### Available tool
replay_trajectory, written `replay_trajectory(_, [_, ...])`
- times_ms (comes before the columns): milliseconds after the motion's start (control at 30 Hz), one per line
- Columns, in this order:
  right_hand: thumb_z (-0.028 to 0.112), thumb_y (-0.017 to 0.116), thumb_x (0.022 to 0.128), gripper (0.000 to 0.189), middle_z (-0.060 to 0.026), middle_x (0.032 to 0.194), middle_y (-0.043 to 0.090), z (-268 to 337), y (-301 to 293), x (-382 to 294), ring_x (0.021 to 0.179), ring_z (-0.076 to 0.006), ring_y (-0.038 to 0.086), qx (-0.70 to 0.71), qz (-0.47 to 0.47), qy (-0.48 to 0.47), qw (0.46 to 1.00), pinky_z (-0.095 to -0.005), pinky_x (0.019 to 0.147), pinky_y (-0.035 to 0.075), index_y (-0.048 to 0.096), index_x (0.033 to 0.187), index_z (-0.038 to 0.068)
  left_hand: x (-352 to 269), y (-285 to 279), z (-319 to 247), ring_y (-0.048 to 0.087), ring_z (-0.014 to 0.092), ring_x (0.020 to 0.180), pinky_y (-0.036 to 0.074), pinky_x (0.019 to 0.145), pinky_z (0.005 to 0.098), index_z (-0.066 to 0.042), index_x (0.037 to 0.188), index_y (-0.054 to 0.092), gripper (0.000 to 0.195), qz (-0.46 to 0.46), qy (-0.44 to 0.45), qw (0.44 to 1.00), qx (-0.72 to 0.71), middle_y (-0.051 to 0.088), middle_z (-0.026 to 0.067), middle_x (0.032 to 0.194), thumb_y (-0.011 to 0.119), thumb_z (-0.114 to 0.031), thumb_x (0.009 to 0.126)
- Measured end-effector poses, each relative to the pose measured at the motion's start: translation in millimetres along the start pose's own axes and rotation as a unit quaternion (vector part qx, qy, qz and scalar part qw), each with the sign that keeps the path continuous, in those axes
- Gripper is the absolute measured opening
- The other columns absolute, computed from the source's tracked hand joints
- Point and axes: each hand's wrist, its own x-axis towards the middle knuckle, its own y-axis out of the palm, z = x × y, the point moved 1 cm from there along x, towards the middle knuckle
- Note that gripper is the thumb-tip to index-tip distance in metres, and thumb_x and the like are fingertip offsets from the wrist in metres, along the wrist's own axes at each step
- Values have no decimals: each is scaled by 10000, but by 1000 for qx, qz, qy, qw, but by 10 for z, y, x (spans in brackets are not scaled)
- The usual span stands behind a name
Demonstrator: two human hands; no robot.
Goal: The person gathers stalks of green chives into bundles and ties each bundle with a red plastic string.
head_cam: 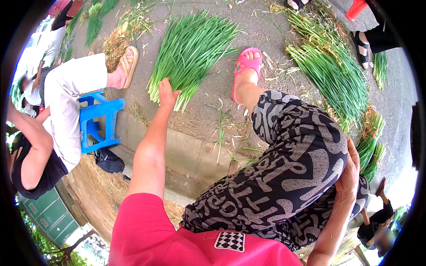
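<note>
A broad pile of garlic chives [196, 53] lies fanned on the concrete ground, pale stem ends towards me. My left hand [168, 94] rests on those stem ends, thumb spread apart from the fingers; no stems are plainly gripped. My right hand [347, 169] lies against my patterned trouser leg [299, 143] beside the bent knee, its fingers partly hidden, so I cannot tell whether it grips the cloth. My foot in a pink sandal [247, 66] stands right of the pile. A few loose green stalks [221, 129] lie between my arm and leg.
A larger heap of chives [332, 73] with yellowed trimmings spreads to the right, near tied bundles [371, 149]. At left, a person in white trousers [66, 99] sits by a blue plastic stool [101, 121]. Dry trimmings [116, 45] lie near that person's sandal [129, 66].
</note>
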Motion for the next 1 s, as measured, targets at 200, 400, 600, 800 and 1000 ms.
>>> replay_trajectory(200, [83,539,936,399,-123,1185,605,-3,7,12,1019,-178,623,0,-1,5,1000,-295,868,524,445,1310,-18,3,71,133,487,410,1105,417,930,431,-23,1234,400,583,4,-14,999,-42,481,229,1203,709,-17,739])
replay_trajectory(400, [72,541,930,390,-123,1177,608,-14,4,4,1009,-179,627,5,-3,0,1000,-296,865,525,454,1300,-17,-83,104,183,502,396,1091,414,930,423,-21,1242,401,553,-15,-37,998,-44,489,224,1203,685,-41,767])
replay_trajectory(600, [73,560,918,419,-128,1185,603,4,6,11,1016,-184,624,-12,-13,8,1000,-302,874,522,447,1311,-19,-108,104,151,487,382,1114,418,939,438,-34,1248,404,677,-3,-50,997,-59,498,203,1182,779,-95,689])
replay_trajectory(800, [80,565,917,443,-133,1203,594,-6,-15,17,1032,-192,621,-7,-3,10,1000,-307,883,519,431,1326,-24,-108,-102,132,462,359,1151,398,964,424,-33,1266,420,691,66,-53,995,-62,500,190,1191,787,-209,707])
replay_trajectory(1000, [124,573,926,457,-132,1213,588,-5,-29,16,1038,-183,616,12,40,-2,999,-304,888,516,417,1328,-26,-476,64,886,387,371,1263,320,1057,442,4,1366,364,756,-140,-272,939,-155,403,230,1362,561,-519,856])
